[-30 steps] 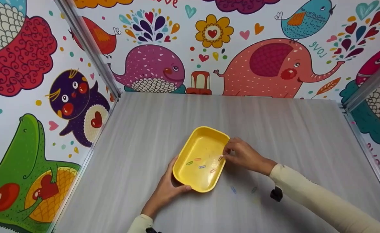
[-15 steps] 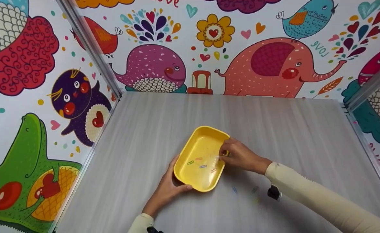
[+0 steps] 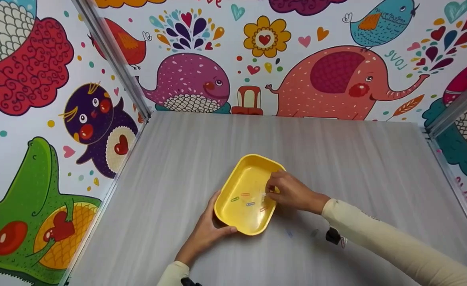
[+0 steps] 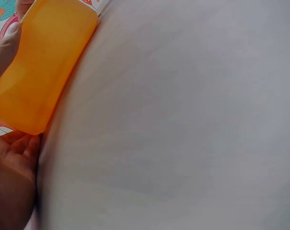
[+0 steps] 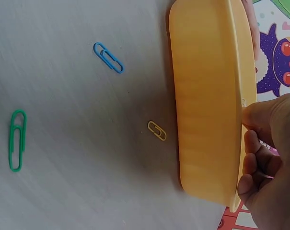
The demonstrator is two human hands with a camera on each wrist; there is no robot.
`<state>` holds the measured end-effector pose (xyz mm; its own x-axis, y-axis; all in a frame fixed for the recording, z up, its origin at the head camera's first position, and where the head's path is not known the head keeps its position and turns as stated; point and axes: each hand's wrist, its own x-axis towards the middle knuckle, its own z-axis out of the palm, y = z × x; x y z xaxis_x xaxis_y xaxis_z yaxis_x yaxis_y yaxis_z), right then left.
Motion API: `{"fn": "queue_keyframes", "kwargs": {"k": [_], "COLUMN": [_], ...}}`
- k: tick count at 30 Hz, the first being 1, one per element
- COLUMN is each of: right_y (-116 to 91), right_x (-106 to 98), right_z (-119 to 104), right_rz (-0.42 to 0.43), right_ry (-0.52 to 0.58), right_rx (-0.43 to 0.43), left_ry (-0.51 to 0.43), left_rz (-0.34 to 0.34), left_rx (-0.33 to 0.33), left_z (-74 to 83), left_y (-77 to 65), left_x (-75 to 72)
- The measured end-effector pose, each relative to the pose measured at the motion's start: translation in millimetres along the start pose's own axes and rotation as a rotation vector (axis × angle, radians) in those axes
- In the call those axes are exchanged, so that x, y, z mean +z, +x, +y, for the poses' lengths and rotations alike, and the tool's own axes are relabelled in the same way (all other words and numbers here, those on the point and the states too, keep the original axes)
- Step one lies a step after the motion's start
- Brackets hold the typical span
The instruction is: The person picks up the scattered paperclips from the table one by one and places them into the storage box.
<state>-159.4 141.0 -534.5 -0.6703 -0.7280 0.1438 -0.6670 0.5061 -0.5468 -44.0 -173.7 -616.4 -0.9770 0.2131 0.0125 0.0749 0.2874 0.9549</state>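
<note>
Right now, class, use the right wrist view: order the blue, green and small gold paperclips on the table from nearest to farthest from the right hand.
1. Gold paperclip, beside the yellow tray
2. Blue paperclip, upper, left of centre
3. Green paperclip, far left

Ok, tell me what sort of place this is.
Probably a small indoor booth for tabletop activities: walls printed with cartoon animals, metal strips at the corners, and a gray table set between them.
</note>
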Motion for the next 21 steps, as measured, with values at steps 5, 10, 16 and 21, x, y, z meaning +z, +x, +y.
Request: {"fn": "queue_keyframes", "kwargs": {"k": [5, 10, 16, 21], "right_y": [4, 9, 15, 18], "right_x": [0, -1, 6, 14], "right_z": [-3, -9, -15, -19], "right_rz": [-0.018, -0.041, -0.067, -0.097], "right_ry": [-0.010, 0.004, -0.005, -0.016], "right_rx": [0.004, 0.011, -0.010, -0.022], "left_ry": [0.010, 0.002, -0.010, -0.004], "left_rz": [0.007, 0.003, -0.002, -0.002], "left_rx": [0.004, 0.010, 0.002, 0.005], "left_z": [-0.7, 0.1, 0.9, -0.4], "left_y": [-0.8, -0.9, -0.8, -0.2], "left_x": [-0.2, -0.8, -1.4, -0.9]}}
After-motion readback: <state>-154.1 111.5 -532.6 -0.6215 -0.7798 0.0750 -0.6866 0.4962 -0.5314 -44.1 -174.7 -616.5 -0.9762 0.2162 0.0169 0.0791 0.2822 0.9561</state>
